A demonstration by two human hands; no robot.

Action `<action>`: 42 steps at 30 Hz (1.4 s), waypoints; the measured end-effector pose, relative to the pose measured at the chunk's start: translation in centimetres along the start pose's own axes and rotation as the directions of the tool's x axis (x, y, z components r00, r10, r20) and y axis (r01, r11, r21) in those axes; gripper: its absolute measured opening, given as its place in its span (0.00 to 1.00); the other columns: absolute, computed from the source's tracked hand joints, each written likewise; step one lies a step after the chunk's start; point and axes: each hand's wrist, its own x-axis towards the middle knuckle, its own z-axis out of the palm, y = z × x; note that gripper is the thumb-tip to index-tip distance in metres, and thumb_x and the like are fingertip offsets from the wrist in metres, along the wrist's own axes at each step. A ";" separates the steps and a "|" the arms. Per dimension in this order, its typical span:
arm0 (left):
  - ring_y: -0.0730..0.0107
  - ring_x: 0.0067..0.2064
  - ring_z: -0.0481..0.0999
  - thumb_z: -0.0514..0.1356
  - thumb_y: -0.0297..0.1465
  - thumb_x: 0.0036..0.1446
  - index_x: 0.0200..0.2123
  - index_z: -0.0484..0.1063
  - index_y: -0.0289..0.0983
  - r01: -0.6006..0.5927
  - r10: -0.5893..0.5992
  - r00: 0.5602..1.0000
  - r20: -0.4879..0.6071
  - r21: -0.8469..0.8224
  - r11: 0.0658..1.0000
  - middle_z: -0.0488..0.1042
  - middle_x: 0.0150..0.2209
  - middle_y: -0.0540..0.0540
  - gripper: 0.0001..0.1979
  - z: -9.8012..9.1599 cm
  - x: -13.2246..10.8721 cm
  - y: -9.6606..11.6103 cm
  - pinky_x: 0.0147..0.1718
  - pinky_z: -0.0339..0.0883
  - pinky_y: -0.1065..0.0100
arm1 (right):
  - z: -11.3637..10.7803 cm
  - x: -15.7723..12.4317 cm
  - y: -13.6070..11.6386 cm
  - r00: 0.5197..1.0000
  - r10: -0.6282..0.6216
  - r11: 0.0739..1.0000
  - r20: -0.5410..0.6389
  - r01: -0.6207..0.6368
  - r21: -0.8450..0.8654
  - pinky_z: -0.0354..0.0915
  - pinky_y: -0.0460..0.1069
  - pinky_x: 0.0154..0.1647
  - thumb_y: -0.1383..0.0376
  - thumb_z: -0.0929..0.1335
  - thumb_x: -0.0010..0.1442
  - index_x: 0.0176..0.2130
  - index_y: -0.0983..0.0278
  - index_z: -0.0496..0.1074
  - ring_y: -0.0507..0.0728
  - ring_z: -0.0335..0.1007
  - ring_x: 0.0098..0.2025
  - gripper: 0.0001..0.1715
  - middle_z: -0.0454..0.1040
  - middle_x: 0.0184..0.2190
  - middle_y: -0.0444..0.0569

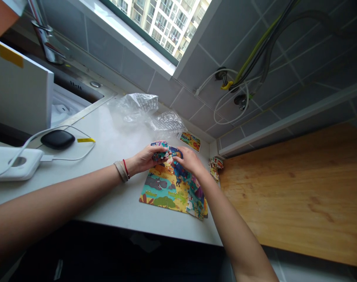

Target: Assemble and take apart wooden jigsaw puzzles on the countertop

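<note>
While crumpled plastic wrap (137, 107) lies beyond, both hands' fingers (163, 149) grip puzzle pieces (167, 154).

Bare arms reach in from both sides of the frame, the left hand (147, 159) and right hand (190, 160) meeting close together at centre, fingers (163, 148) curled downward, left wrist (125, 168) low, right arm (225, 211) rising from below.
</note>
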 end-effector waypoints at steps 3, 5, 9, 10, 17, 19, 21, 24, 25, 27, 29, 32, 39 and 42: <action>0.66 0.33 0.82 0.68 0.19 0.50 0.36 0.76 0.34 -0.004 0.004 1.000 0.004 0.002 1.000 0.81 0.33 0.42 0.10 -0.1 0.1 0.0 0.31 0.80 0.69 | 0.1 2.4 0.3 0.999 -0.028 0.999 0.027 0.028 0.023 0.60 0.54 0.69 0.62 0.75 0.64 0.66 0.69 0.71 0.66 0.68 0.67 0.34 0.72 0.65 0.61; 0.67 0.32 0.82 0.69 0.19 0.49 0.36 0.76 0.33 -0.001 0.001 1.000 0.000 0.005 1.000 0.81 0.32 0.42 0.11 -0.1 0.2 0.0 0.31 0.80 0.69 | 0.3 3.5 0.4 0.998 -0.031 0.999 0.046 0.029 0.033 0.62 0.54 0.67 0.63 0.76 0.62 0.65 0.67 0.72 0.66 0.70 0.65 0.35 0.74 0.63 0.61; 0.66 0.32 0.82 0.70 0.20 0.49 0.36 0.76 0.33 -0.012 0.012 1.000 0.004 0.012 1.000 0.82 0.33 0.41 0.11 -0.4 0.4 0.2 0.31 0.80 0.69 | 0.5 4.3 0.8 0.998 -0.016 0.999 0.059 0.013 0.052 0.67 0.53 0.60 0.64 0.80 0.54 0.60 0.64 0.78 0.64 0.76 0.56 0.35 0.78 0.55 0.57; 0.66 0.32 0.82 0.70 0.20 0.49 0.36 0.75 0.33 -0.017 0.017 1.000 0.001 0.013 1.000 0.82 0.33 0.42 0.11 -0.4 0.5 0.2 0.31 0.80 0.69 | 0.5 4.3 1.0 0.998 -0.007 0.998 0.056 0.003 0.059 0.67 0.52 0.59 0.63 0.80 0.53 0.59 0.63 0.79 0.64 0.76 0.55 0.34 0.78 0.53 0.56; 0.66 0.34 0.82 0.69 0.18 0.49 0.35 0.74 0.33 -0.001 0.001 1.000 -0.018 0.018 1.000 0.80 0.32 0.44 0.11 -0.4 0.5 0.1 0.32 0.80 0.70 | 0.2 4.3 3.8 0.985 0.146 0.975 0.093 -0.159 0.157 0.72 0.51 0.50 0.66 0.79 0.55 0.51 0.63 0.84 0.61 0.81 0.44 0.22 0.84 0.41 0.51; 0.66 0.34 0.82 0.69 0.18 0.49 0.35 0.74 0.33 0.001 -0.001 1.000 -0.021 0.024 1.000 0.80 0.32 0.44 0.11 -0.4 0.5 0.0 0.32 0.80 0.70 | 0.3 4.2 4.5 0.976 0.181 0.960 0.121 -0.202 0.194 0.73 0.50 0.47 0.66 0.80 0.55 0.52 0.64 0.83 0.60 0.81 0.43 0.24 0.84 0.41 0.51; 0.66 0.34 0.82 0.69 0.18 0.48 0.35 0.75 0.33 0.005 -0.004 1.000 -0.022 0.029 1.000 0.80 0.32 0.43 0.11 -0.4 0.5 0.0 0.32 0.80 0.70 | 0.5 4.2 4.9 0.970 0.195 0.948 0.148 -0.225 0.226 0.73 0.49 0.46 0.64 0.80 0.55 0.54 0.65 0.82 0.59 0.81 0.43 0.28 0.85 0.43 0.53; 0.66 0.34 0.82 0.69 0.18 0.49 0.35 0.75 0.33 0.012 -0.011 1.000 -0.023 0.035 0.999 0.81 0.32 0.43 0.11 -0.4 0.4 0.0 0.32 0.80 0.70 | 0.7 4.3 5.0 0.961 0.213 0.938 0.178 -0.252 0.239 0.72 0.48 0.44 0.61 0.83 0.50 0.56 0.67 0.80 0.58 0.81 0.42 0.35 0.84 0.44 0.54; 0.66 0.34 0.82 0.69 0.18 0.49 0.35 0.75 0.33 0.011 -0.010 1.000 -0.022 0.037 0.999 0.81 0.32 0.43 0.10 -0.5 0.4 0.0 0.32 0.80 0.70 | 0.8 4.3 5.0 0.958 0.219 0.936 0.185 -0.259 0.237 0.72 0.48 0.45 0.61 0.84 0.48 0.55 0.68 0.80 0.59 0.80 0.42 0.37 0.84 0.43 0.54; 0.66 0.34 0.82 0.69 0.18 0.49 0.34 0.75 0.34 0.005 -0.004 1.000 -0.009 0.039 0.999 0.80 0.31 0.43 0.10 -0.5 0.4 0.0 0.32 0.80 0.70 | 0.7 4.4 5.0 0.956 0.224 0.935 0.191 -0.266 0.234 0.71 0.49 0.46 0.61 0.85 0.43 0.51 0.67 0.81 0.60 0.80 0.44 0.36 0.83 0.44 0.54; 0.66 0.34 0.82 0.70 0.19 0.48 0.34 0.75 0.34 -0.002 0.001 1.000 0.007 0.040 0.999 0.80 0.31 0.44 0.11 -0.5 0.4 0.0 0.33 0.80 0.70 | 0.6 4.5 5.0 0.956 0.223 0.933 0.192 -0.266 0.241 0.71 0.49 0.46 0.62 0.86 0.40 0.47 0.66 0.81 0.60 0.79 0.46 0.34 0.82 0.45 0.53; 0.66 0.33 0.82 0.70 0.19 0.48 0.34 0.74 0.34 -0.006 0.005 1.000 0.012 0.039 0.999 0.80 0.31 0.43 0.12 -0.6 0.5 0.0 0.33 0.80 0.70 | 0.5 4.4 5.2 0.960 0.220 0.930 0.175 -0.261 0.259 0.70 0.48 0.44 0.64 0.86 0.39 0.45 0.65 0.78 0.58 0.78 0.43 0.34 0.81 0.44 0.52; 0.65 0.35 0.82 0.71 0.18 0.47 0.36 0.75 0.35 0.001 0.000 1.000 -0.005 0.035 0.999 0.80 0.31 0.45 0.14 -0.6 0.5 0.0 0.33 0.79 0.68 | -0.4 3.3 5.9 0.976 0.133 0.908 0.169 -0.189 0.375 0.68 0.48 0.40 0.68 0.80 0.45 0.36 0.65 0.75 0.54 0.73 0.36 0.18 0.78 0.32 0.43; 0.66 0.35 0.82 0.70 0.18 0.47 0.36 0.75 0.35 0.008 -0.008 1.000 -0.007 0.040 0.999 0.80 0.32 0.44 0.13 -0.7 0.6 -0.1 0.34 0.80 0.68 | -1.3 2.5 6.3 0.978 0.077 0.876 0.196 -0.160 0.454 0.68 0.48 0.39 0.66 0.78 0.46 0.33 0.66 0.77 0.54 0.73 0.35 0.13 0.78 0.30 0.43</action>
